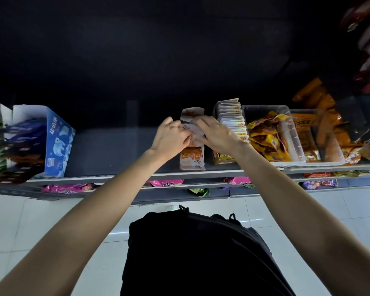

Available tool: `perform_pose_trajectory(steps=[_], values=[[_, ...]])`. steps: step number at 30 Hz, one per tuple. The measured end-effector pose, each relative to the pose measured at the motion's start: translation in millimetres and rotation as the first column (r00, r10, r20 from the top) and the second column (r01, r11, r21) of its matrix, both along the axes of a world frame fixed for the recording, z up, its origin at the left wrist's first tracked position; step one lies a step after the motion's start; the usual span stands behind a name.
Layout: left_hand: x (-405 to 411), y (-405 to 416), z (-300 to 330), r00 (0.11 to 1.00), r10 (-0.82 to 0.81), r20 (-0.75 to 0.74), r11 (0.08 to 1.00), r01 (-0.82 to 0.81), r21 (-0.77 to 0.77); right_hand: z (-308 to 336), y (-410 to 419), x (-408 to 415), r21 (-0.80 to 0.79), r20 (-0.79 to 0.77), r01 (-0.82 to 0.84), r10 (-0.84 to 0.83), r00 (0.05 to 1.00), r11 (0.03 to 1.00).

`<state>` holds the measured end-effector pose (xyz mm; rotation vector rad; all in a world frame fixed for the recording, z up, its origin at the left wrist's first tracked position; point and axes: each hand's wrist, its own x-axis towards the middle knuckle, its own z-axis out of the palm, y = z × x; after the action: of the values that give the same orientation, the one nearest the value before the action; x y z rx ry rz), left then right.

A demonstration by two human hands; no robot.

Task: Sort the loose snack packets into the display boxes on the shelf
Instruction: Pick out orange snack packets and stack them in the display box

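Both hands' fingers curl on one white packet stack (194,133), L hand (171,136) at its 9 o'clock, R hand (217,135) at 3, each abt equally near. Stack sits right over the orange box (192,158), whose long axis runs 12–6, so the drop looks straight down. Filled box (233,118) at 3 o'clock, clear bin (295,137) beyond.

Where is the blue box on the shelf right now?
Head view, far left: the blue box stands on the shelf, well left of both hands, dark packets standing inside.
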<state>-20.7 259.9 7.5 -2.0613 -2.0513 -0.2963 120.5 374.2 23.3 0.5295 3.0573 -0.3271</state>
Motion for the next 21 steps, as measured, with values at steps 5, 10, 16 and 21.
perform_pose_trajectory(steps=[5, 10, 16, 21], values=[[1, -17, 3, 0.984, -0.062, 0.164, 0.993, 0.045, 0.108, -7, -4, -1, 0.078, -0.035, -0.004, 0.006, 0.999, 0.997], [20, -47, 1, 0.962, -0.146, 0.231, 0.904, 0.225, -0.363, -11, -5, -2, 0.028, -0.028, 0.035, -0.034, 0.999, 0.999], [21, -37, -11, 0.982, 0.033, 0.188, 0.924, 0.042, -0.380, -8, -5, -2, 0.016, -0.019, 0.041, -0.041, 0.999, 0.999], [10, -27, 1, 0.935, 0.064, 0.349, 0.997, -0.071, 0.008, -7, -2, 1, -0.117, -0.053, 0.037, -0.044, 0.998, 0.992]])
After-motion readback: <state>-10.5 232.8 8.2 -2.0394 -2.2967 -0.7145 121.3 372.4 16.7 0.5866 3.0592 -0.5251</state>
